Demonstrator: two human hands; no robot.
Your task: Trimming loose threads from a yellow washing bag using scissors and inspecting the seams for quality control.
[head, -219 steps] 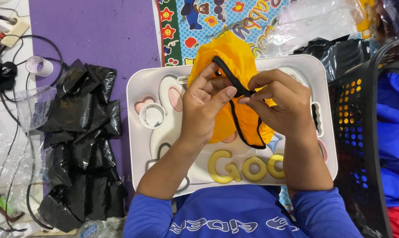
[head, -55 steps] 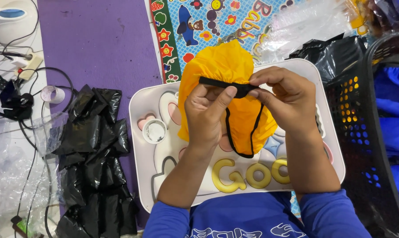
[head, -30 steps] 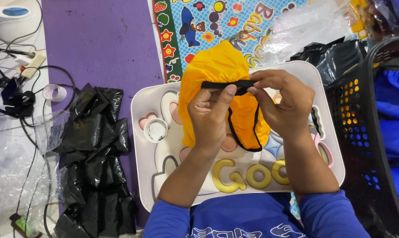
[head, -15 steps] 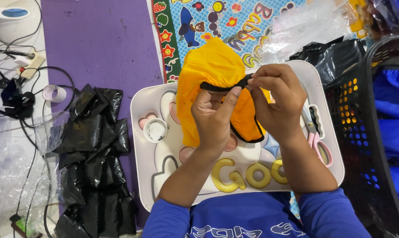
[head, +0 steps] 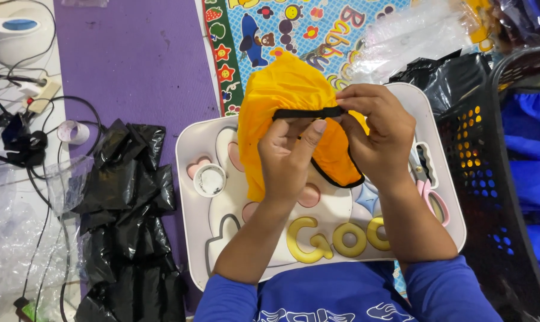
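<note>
A yellow-orange cloth piece [head: 282, 95] with a black trimmed edge [head: 309, 112] is held over a white lap tray [head: 192, 238]. My left hand [head: 291, 161] pinches the black edge from below, thumb up against it. My right hand [head: 380, 134] grips the same edge from the right, fingers curled over the cloth. The black trim loops down under my right hand. Both hands sit close together at the tray's middle.
A small white tape roll [head: 210, 180] and pink-handled scissors [head: 431, 194] lie on the tray. A pile of black plastic bags [head: 130, 220] lies to the left on a purple mat [head: 133, 59]. A black basket [head: 497, 197] with blue cloth stands to the right. Cables [head: 19, 143] are at far left.
My hands have shifted along the black edge and drawn closer together, folding the orange cloth. The cloth has bunched up higher over the tray.
</note>
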